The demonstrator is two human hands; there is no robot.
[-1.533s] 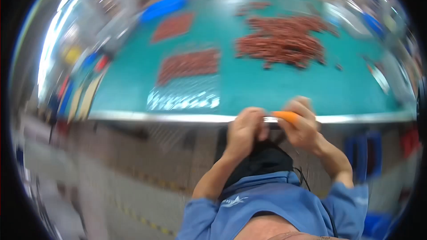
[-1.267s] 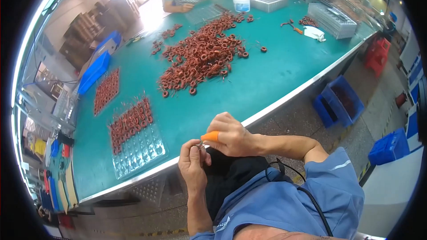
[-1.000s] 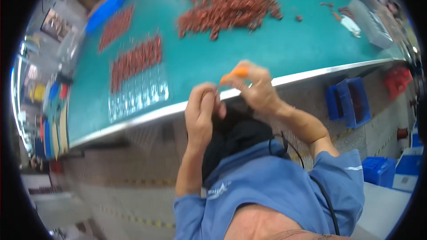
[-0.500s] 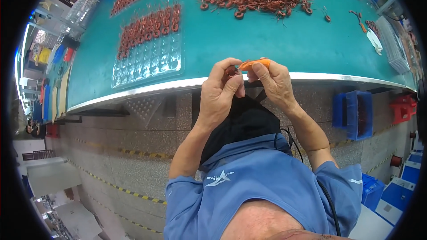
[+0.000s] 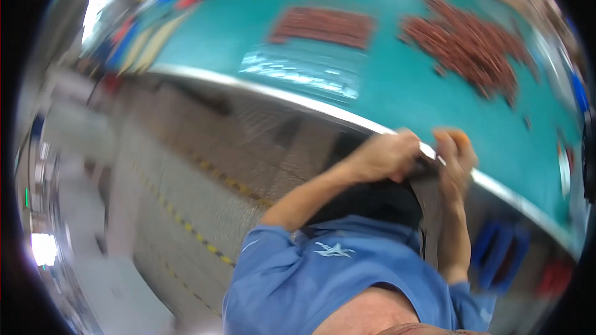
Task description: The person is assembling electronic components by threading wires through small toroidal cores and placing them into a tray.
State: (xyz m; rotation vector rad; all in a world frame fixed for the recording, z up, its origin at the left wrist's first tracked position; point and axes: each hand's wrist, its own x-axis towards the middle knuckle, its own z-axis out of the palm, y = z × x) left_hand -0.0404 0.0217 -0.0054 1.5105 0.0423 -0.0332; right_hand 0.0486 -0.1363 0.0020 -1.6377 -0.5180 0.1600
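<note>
Both hands pinch a dark, soft thing at the bench edge.

The left hand (image 5: 382,156) and the right hand (image 5: 456,160), an orange cot on one fingertip, are both closed on the top of a black fabric piece (image 5: 372,201) that hangs below them against the blue shirt; blur hides what it is. It looks light, limp and easy to bunch, best held by its upper hem. The metal rim of the teal bench (image 5: 298,102) runs just behind the knuckles; red-brown rings (image 5: 472,43) lie well beyond, with open floor to the left.
</note>
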